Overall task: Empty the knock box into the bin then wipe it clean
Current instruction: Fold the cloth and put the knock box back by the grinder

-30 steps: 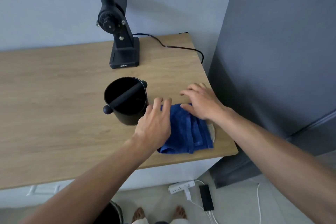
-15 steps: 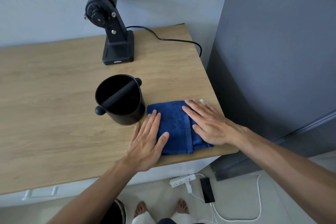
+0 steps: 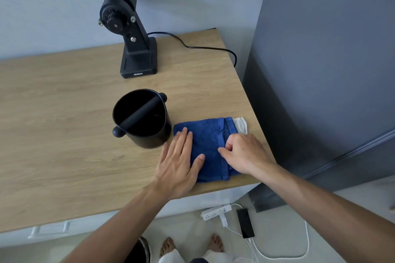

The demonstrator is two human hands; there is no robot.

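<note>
The black knock box (image 3: 152,142) stands upright on the wooden table (image 3: 64,134), its bar running across the open top; the inside looks dark and bare. Right beside it lies a folded blue cloth (image 3: 208,134) near the table's front right corner. My left hand (image 3: 178,164) presses flat on the cloth's left part, fingers straight, close to the box wall. On the cloth's right part sits my right hand (image 3: 243,153), its fingers curled and pinching the hem.
A black coffee grinder (image 3: 133,49) stands at the back with its cable (image 3: 205,47) trailing off the right edge. A grey cabinet (image 3: 320,70) rises right of the table. On the floor lie a power strip (image 3: 215,212), a phone (image 3: 245,223) and a dark round object (image 3: 140,251).
Both hands came down onto the cloth and flattened it. My right hand, flat half a second ago, has curled its fingers at the hem. The knock box has not moved.
</note>
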